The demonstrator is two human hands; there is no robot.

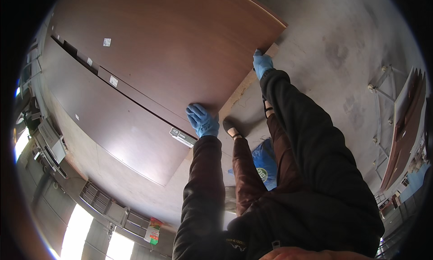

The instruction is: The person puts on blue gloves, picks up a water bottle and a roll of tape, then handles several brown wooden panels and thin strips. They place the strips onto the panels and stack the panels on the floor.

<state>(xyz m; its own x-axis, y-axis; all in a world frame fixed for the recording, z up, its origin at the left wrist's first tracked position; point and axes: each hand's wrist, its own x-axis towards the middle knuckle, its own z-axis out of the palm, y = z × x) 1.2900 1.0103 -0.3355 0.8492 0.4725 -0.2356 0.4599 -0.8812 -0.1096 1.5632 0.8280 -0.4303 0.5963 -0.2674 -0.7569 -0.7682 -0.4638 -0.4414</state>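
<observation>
Panel (167,48), broad and brown, lies ahead of you and to your left, its long axis running away toward the upper left. Its short end faces you and slants from your left hand out to your right, which sits farther along that end, near the far corner. Your left hand (201,119) is nearer the close corner, palm down, fingers extended and together, resting on the surface without gripping. Your right hand (262,63) looks closed around the edge, though its underside is hidden from you. Left of the panel, past a dark gap, lies a second panel (122,129). Small white stickers (107,42) dot both, their print too fine to read; a larger label (182,136) with dark lettering sits by your left hand. Below, near your feet, a blue bag (265,158) bears a round green emblem. Boards (406,124) lean on a metal rack (383,95) at right.
</observation>
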